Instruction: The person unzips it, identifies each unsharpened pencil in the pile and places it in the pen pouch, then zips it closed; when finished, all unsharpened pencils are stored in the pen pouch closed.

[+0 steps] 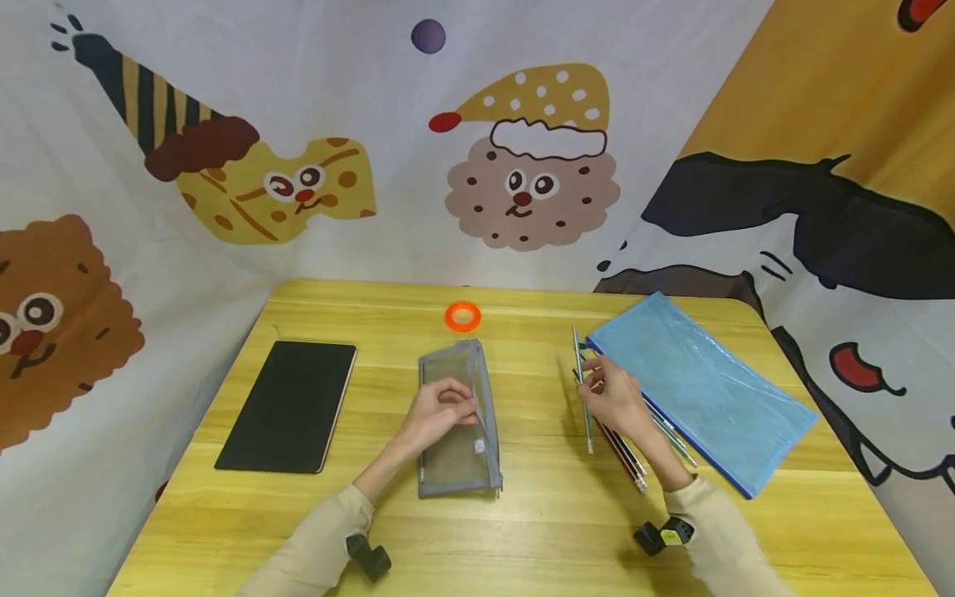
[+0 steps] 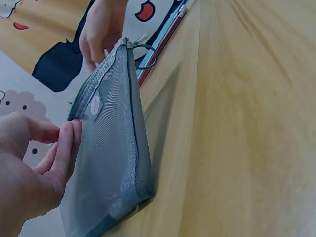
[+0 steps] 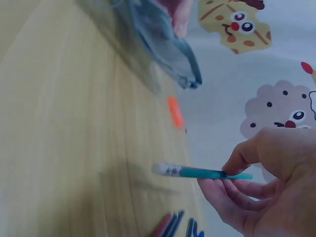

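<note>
A grey mesh zip pouch point(image 1: 451, 464) lies near the table's middle, its zipped edge lifted. My left hand point(image 1: 442, 412) pinches that edge between thumb and fingers; in the left wrist view the pouch point(image 2: 106, 163) stands tilted up from the wood. My right hand point(image 1: 615, 398) pinches a teal pencil point(image 3: 197, 173) with a white eraser end, held above the table. Below that hand lie several more pencils point(image 1: 630, 460), some dark red, some blue, beside a blue zip folder point(image 1: 701, 390).
A black notebook point(image 1: 291, 406) lies at the left of the wooden table point(image 1: 552, 531). An orange roll of tape point(image 1: 462, 316) sits near the back edge. Behind the table hangs a cloth point(image 1: 403, 265) printed with cartoon figures.
</note>
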The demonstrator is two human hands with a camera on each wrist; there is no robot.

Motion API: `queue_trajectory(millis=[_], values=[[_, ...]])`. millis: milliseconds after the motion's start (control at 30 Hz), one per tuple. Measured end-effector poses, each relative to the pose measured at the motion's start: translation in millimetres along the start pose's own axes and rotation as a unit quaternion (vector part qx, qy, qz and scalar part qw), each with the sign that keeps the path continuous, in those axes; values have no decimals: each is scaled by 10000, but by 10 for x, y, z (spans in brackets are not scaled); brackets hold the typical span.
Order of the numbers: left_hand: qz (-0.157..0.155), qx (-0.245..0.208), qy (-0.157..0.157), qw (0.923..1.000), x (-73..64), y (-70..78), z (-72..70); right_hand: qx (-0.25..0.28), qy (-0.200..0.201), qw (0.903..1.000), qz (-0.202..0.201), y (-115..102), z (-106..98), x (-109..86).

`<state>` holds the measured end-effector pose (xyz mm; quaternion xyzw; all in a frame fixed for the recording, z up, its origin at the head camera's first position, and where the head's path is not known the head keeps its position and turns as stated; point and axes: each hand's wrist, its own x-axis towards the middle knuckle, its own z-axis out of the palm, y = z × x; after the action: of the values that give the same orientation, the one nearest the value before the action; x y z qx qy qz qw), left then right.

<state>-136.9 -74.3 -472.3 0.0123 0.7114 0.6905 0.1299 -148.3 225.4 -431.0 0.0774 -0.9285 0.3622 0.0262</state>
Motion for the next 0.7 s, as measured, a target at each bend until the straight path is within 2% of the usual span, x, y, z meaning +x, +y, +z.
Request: queue_trajectory(millis=[233,467,700], values=[[-29,-20,-45,10000,-4,1,12,1014,12,9946,230,-126,162,91],[-42,-129,-43,9999,6,-20,16,2239,-255,9709,812,-331,354,169],[88,-130,-95,9998,0,-18,24,2917,-522,9512,859,-510,614,190]])
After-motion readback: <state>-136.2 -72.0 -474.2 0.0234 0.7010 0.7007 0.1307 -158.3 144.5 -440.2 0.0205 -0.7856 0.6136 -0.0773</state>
